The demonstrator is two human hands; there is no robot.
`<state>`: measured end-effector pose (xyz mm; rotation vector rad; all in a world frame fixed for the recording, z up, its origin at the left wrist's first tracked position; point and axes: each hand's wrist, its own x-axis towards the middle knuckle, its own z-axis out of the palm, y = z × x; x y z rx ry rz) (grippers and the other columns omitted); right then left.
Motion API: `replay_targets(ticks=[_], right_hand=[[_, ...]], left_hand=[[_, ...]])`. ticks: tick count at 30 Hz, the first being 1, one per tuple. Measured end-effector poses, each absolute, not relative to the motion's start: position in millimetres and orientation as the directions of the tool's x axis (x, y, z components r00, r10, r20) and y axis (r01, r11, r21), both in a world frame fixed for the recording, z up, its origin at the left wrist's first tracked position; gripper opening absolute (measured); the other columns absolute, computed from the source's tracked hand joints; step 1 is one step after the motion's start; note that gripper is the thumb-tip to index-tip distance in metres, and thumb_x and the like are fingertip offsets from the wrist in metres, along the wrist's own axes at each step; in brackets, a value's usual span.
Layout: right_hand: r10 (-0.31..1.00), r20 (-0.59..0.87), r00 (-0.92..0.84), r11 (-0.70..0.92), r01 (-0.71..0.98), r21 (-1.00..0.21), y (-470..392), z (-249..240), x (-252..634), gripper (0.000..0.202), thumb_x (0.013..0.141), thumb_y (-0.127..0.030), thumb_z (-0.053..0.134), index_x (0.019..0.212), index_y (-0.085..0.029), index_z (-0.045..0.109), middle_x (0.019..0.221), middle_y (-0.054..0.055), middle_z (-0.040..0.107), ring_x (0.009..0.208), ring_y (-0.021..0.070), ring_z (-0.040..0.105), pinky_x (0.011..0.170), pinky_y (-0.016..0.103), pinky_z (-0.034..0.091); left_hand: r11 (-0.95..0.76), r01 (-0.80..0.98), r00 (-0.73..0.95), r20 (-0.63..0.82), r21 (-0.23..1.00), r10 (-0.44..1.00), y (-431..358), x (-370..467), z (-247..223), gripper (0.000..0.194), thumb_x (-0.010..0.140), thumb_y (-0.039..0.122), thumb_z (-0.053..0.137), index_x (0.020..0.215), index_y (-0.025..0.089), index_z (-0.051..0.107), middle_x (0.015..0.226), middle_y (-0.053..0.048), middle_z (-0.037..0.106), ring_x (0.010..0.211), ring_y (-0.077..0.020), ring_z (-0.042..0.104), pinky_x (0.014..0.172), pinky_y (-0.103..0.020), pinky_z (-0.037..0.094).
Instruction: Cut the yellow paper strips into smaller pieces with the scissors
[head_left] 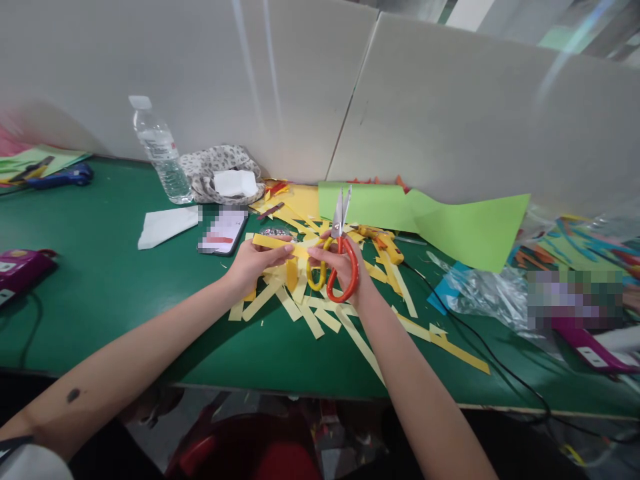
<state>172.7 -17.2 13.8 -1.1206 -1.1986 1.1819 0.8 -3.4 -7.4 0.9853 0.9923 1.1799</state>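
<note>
Two bare hands are in view at mid-table, both above a heap of loose paper strips (311, 321). The left hand (261, 265) is closed in a pinch, thumb against fingers, with a yellow paper strip (269, 241) in its hold. The strip extends to the right, towards the other hand's fingertips. The right hand (340, 261) is partly curled and retains a pair of scissors (337, 227); its thumb and fingertips meet at the strip's right end. Whether any finger passes through a handle loop cannot be determined. The scissors have one red and one yellow handle, and their blades point away from the person, tips slightly parted.

The loose strips lie on a green table (100, 267), several overlapping. Just right of the hands lies a yellow glue gun (389, 245) with a black cord. Behind it, a light green sheet (467, 230) is set against the grey partition (200, 67). Left of the heap are a phone (235, 233), partly obscured by pixelation, a white paper (169, 225) and an upright water bottle (161, 153), which stands beside a patterned cloth (220, 159).
</note>
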Motion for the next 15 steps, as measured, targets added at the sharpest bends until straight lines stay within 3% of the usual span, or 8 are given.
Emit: replay_targets(ticks=[6,10,15], right_hand=[[0.997,0.071,0.001,0.071,-0.047,-0.996,-21.5,17.4,169.2,0.040,0.056,-0.025,0.074,0.087,-0.020,0.049,0.066,-0.006,0.059,0.058,0.0128,0.061,0.069,0.035,0.053],[0.995,0.101,0.002,0.101,-0.046,-0.994,-21.2,17.0,167.3,0.038,0.057,-0.026,0.073,0.086,-0.021,0.049,0.065,-0.007,0.058,0.058,0.0127,0.061,0.069,0.036,0.053],[0.992,0.122,-0.018,0.121,-0.018,-0.992,-22.0,16.8,165.2,0.037,0.058,-0.026,0.073,0.085,-0.022,0.049,0.065,-0.007,0.058,0.060,0.0126,0.060,0.071,0.036,0.053]], left_hand=[[0.111,-0.285,0.147,-0.071,0.952,0.987,-1.8,0.1,-8.1,0.035,0.062,0.024,0.076,0.095,0.017,0.068,0.080,-0.007,0.071,0.077,-0.0154,0.067,0.075,-0.026,0.051],[0.161,-0.232,0.261,-0.098,0.959,0.960,-5.3,2.7,-6.6,0.039,0.059,0.020,0.077,0.096,0.018,0.066,0.085,-0.007,0.071,0.079,-0.0159,0.066,0.076,-0.027,0.051],[0.145,-0.192,0.331,-0.075,0.971,0.941,-10.2,6.0,-7.3,0.027,0.063,0.021,0.075,0.088,0.017,0.065,0.083,-0.007,0.071,0.080,-0.0164,0.066,0.073,-0.026,0.050]])
